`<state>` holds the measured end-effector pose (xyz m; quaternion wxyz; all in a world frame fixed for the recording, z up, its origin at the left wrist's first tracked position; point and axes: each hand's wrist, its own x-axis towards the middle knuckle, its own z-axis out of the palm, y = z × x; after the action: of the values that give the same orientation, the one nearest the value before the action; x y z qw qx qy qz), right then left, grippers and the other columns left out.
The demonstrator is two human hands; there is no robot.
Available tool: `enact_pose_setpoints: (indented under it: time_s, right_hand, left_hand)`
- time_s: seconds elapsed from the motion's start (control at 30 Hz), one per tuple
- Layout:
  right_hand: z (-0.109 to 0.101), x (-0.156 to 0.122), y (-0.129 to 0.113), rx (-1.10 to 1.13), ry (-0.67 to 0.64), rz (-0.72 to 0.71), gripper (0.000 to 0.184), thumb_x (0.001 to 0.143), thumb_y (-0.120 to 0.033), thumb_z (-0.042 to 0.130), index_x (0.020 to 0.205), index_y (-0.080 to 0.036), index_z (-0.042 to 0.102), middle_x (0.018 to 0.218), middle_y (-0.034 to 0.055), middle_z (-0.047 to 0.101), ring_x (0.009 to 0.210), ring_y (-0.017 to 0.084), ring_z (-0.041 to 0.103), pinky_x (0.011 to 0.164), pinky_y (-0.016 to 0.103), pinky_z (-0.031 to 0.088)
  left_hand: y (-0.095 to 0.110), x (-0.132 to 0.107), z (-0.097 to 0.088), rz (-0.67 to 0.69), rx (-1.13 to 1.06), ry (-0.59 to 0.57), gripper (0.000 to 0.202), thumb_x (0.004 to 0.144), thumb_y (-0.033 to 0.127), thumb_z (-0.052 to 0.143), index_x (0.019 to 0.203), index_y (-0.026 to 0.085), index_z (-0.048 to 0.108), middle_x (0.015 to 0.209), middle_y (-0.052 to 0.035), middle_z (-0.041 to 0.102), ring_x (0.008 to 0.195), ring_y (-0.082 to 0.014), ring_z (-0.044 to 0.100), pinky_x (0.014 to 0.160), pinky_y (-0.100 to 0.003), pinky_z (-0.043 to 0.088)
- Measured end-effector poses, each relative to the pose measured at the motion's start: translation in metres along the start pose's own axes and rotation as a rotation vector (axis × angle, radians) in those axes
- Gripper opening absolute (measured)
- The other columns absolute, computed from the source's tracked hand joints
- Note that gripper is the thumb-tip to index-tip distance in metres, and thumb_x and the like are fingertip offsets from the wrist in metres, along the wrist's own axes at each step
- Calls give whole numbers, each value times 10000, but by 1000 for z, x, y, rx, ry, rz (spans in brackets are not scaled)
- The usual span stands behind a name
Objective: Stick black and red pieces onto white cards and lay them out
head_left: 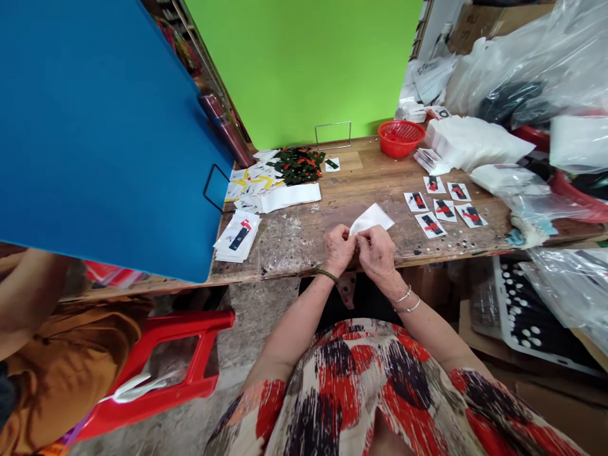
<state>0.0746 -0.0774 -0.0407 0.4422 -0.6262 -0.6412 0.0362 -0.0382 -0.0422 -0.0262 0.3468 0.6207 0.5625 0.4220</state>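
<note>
Both hands meet at the table's front edge over a small flat white piece (pixel 373 218), paper or a thin sleeve; I cannot tell which. My left hand (pixel 339 249) pinches its near left corner. Close beside it, my right hand (pixel 377 252) is closed on the near edge, fingertips bent down. The white piece points away to the right. To its right lie several small white packets (pixel 444 209) with black and red pieces on them. At the left is a stack of white packets (pixel 237 236), the top one showing a black and red piece.
A pile of black and orange pieces (pixel 299 164) lies at the back beside yellow-and-white packets (pixel 254 180) and a folded white strip (pixel 291 197). A red basket (pixel 401 138) and white bags (pixel 475 142) stand back right. Blue (pixel 104 126) and green (pixel 308 69) panels rise around. A person sits at left.
</note>
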Motion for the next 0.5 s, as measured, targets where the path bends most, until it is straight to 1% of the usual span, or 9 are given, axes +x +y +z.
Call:
enact_pose_setpoints:
  time_s: [0.1,0.17,0.23,0.3,0.37,0.43,0.47,0.5]
  right_hand:
    - [-6,-1,-4,-98,28,-75,187,975,-236,463,844,-241,596,865,95,633,887,261,562,805,374,454]
    - [-8,-1,-4,-170,39,-105,168,979,-229,469,903,-231,619,897,106,633,912,271,547,811,377,448]
    - [-9,3,-3,-213,54,-118,150,966,-219,491,1000,-206,635,996,129,643,959,282,540,843,386,451]
    - [-11,11,0,-219,86,-82,186,951,-215,506,1082,-185,635,1119,153,635,1010,288,547,883,396,457]
    - [-14,21,6,-186,94,-14,203,950,-215,498,1093,-195,640,1169,151,628,1034,282,566,888,390,468]
    - [-18,30,12,-106,87,23,199,944,-194,479,1031,-215,657,1118,131,637,1028,266,585,883,379,481]
    - [-19,33,15,-57,86,21,202,932,-174,476,987,-221,665,1075,120,640,1021,259,592,889,377,486]
    - [-20,35,16,-7,87,10,202,913,-155,483,946,-224,671,1036,110,637,1011,254,596,898,380,491]
  left_hand:
    - [3,-1,3,19,30,31,186,804,177,651,642,202,563,590,38,589,584,-126,526,634,-258,393]
    - [5,-4,4,26,48,48,227,823,174,617,619,209,523,575,41,554,576,-126,496,633,-261,387]
    - [7,-11,6,54,56,58,260,825,166,597,594,213,487,560,43,508,577,-126,467,636,-263,387]
    - [8,-20,6,70,2,38,257,822,170,595,596,213,482,560,42,495,583,-124,474,648,-263,411]
    - [8,-30,6,18,-155,-51,204,829,206,604,641,209,526,583,35,537,579,-124,521,647,-265,455]
    - [9,-34,3,-98,-422,-187,93,821,260,648,764,198,607,676,12,634,606,-132,597,658,-279,515]
    - [11,-34,2,-168,-579,-252,110,805,280,682,857,193,639,762,-6,684,648,-141,638,681,-295,546]
    - [12,-32,-1,-234,-734,-303,204,790,299,714,952,190,655,860,-27,719,705,-154,671,714,-315,571]
